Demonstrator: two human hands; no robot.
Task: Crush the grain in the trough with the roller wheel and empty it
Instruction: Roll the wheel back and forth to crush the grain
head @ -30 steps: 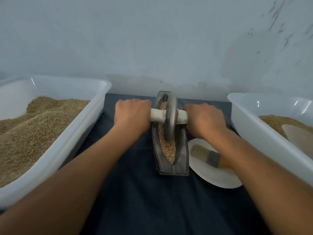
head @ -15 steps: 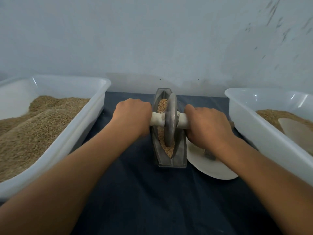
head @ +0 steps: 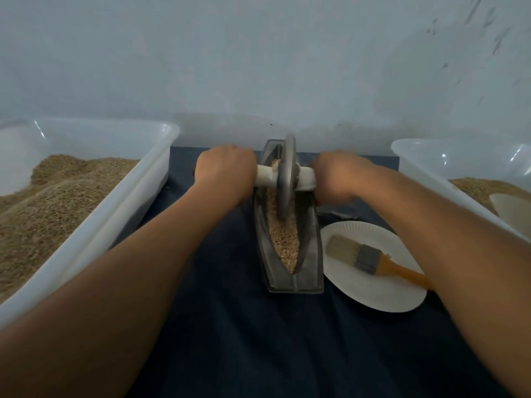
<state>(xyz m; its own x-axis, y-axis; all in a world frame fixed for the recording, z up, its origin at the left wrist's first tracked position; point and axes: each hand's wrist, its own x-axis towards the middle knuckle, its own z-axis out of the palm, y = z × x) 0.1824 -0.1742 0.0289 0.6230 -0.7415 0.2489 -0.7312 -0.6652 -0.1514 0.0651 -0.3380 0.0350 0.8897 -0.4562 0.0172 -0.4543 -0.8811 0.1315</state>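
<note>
While you've got both fists on the axle, the roller wheel (head: 286, 179) stands upright at the far end of the trough (head: 309, 239), cutting into the grain (head: 283, 239). Your left hand (head: 225, 170) has its fingers curled tight round the pale handle (head: 265, 176) on its side, and your right hand (head: 334, 175) grips the other end. The trough sits on the dark cloth (head: 230, 326), just beside a paper plate (head: 379, 294) with a brush (head: 365, 257) on it. A grain-filled white tub (head: 120, 196) sits on the left and another tub (head: 425, 168) on the right.
</note>
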